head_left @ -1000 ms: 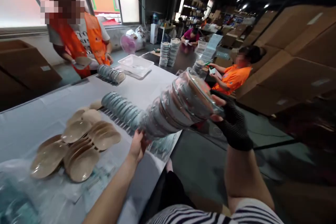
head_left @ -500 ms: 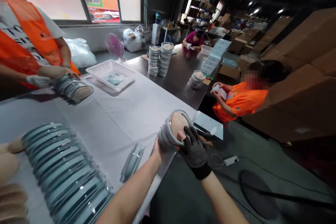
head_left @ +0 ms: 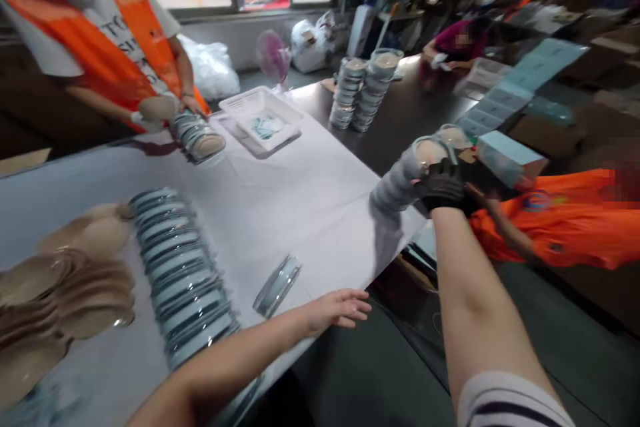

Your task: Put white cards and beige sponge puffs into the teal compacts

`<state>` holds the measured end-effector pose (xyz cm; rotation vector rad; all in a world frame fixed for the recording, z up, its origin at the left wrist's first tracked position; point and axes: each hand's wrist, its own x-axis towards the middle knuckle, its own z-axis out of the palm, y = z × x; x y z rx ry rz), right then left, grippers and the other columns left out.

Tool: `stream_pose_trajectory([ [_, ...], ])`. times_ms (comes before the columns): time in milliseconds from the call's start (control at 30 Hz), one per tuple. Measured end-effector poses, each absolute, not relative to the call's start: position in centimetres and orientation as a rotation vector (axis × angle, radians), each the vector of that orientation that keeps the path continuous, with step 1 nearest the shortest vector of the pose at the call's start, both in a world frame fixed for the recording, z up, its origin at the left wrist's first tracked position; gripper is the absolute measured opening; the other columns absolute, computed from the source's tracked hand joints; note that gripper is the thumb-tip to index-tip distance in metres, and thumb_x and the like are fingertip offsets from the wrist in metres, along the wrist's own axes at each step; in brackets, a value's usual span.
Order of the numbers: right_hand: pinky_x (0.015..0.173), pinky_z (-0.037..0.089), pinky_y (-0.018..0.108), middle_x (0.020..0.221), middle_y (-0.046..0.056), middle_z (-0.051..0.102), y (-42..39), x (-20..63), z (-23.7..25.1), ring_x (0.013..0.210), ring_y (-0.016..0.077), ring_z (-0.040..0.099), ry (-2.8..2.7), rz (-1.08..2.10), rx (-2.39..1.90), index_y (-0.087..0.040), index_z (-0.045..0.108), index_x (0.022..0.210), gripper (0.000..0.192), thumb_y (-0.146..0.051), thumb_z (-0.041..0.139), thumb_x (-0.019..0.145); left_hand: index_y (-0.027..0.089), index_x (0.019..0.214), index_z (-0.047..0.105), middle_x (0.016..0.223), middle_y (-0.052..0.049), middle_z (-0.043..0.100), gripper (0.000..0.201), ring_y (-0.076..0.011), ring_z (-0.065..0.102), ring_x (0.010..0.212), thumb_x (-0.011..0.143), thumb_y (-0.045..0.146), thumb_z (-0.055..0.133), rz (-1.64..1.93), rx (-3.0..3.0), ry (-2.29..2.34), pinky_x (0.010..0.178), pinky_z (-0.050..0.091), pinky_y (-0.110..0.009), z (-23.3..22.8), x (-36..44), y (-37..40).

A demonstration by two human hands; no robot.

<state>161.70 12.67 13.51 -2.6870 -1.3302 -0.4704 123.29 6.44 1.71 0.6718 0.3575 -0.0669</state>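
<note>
**Gloved hand sets a stack of round cases at the table's right edge**

The right hand (head_left: 443, 185), in a dark glove, is clamped on the upper end of a stack of round cases (head_left: 404, 181), which leans with its lower end on the white table cover (head_left: 300, 193) at the right edge of the table. The bare left hand (head_left: 336, 307) lies flat and empty, fingers together, at the near edge, just beside a single case on its rim (head_left: 277, 285). A long row of cases (head_left: 183, 273) runs across the near-left part, with a heap of tan puffs (head_left: 60, 287) at the left edge.

Progress, as judged: this stack appears nearly set down but is not released; the row and the lone case remain unstacked.

At the far edge a co-worker's hands (head_left: 160, 110) hold another short stack (head_left: 197, 135); a white tray (head_left: 263, 121) and two standing stacks (head_left: 363, 90) lie beyond. The blue box (head_left: 510, 157) behind the glove is partly hidden, and motion blur obscures the case contents and the stack's count.
</note>
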Motion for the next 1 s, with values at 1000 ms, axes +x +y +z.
stream_pose_trajectory([
  [1000,0.095,0.052,0.042,0.161,0.014,0.030,-4.3,61.1,-3.7,0.128,0.0263,0.054,-1.431,2.444,-1.458,-0.033,0.021,0.157,0.103,-0.065,0.070,0.072,0.014,0.111,0.068,0.120,-0.017,0.069,0.032,-0.0321,0.060,0.121,0.088,0.032,0.054,1.039,0.283,2.626,0.106,0.046,-0.046,0.7,21.7,-11.8],
])
